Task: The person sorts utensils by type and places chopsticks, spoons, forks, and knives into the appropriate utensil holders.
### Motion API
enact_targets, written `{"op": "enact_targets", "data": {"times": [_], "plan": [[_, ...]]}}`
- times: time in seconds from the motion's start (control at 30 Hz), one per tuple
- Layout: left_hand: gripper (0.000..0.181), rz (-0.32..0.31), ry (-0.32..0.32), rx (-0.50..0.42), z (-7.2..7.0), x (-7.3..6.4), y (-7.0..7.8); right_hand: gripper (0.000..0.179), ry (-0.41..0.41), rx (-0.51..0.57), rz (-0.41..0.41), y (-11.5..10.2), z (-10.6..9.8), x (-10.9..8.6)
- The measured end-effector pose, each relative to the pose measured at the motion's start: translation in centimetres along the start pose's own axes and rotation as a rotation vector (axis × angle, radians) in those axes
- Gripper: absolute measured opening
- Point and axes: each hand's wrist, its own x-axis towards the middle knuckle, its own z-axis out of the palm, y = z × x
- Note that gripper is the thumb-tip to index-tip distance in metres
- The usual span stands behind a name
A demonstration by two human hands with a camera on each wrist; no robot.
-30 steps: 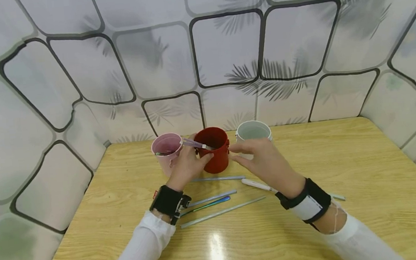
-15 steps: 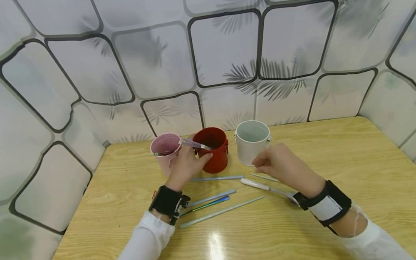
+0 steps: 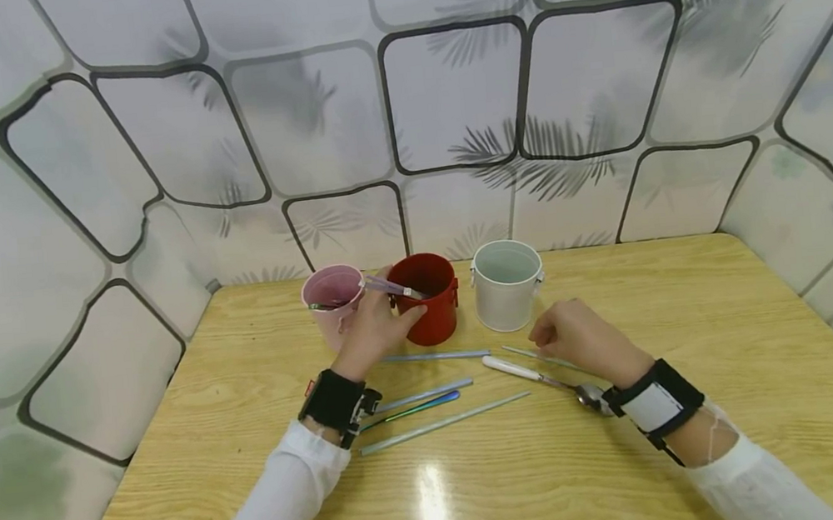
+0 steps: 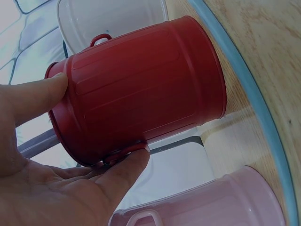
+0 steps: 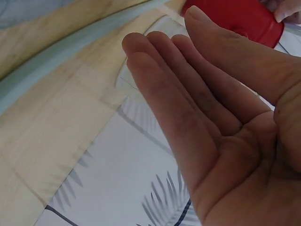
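My left hand [image 3: 372, 329] grips the small red bucket [image 3: 437, 321], thumb near its rim and fingers along the side by the handle lug, as the left wrist view shows. A thin utensil with a purple handle [image 3: 386, 285] leans over the red bucket's rim, its lower end hidden inside. My right hand [image 3: 578, 335] is over the table, right of the white bucket [image 3: 505, 302]. Its fingers [image 5: 164, 94] are loosely bent with nothing between them and the thumb. A pale green stick [image 3: 539, 355] lies just beside this hand in the head view.
A pink bucket [image 3: 332, 322] with slim items in it stands left of the red one. A white-handled spoon [image 3: 591, 396], several pale sticks [image 3: 447, 423] and a shiny blue-green utensil [image 3: 423, 407] lie on the wooden table [image 3: 558, 481]. Patterned cloth [image 3: 447, 106] surrounds the table's back and sides.
My right hand has moved away from the red and white buckets, down and to the right, exposing the white bucket and the spoon. The left hand has stayed on the red bucket.
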Motion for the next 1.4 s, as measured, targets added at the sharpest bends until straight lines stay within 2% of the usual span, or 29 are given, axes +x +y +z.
{"op": "enact_targets", "data": {"times": [0.33, 0.83, 1.4], "plan": [[0.063, -0.007, -0.003, 0.004, 0.0, 0.1, 0.0, 0.013, -0.016, -0.016, 0.03, 0.9, 0.8, 0.2], [0.064, 0.001, -0.004, -0.002, 0.0, 0.0, 0.2, 0.018, -0.004, -0.143, 0.0, 1.0, 1.4, 0.4], [0.063, -0.001, -0.006, 0.013, -0.1, 0.0, 0.1, 0.025, -0.008, -0.18, -0.051, 0.8, 1.6, 0.6]]}}
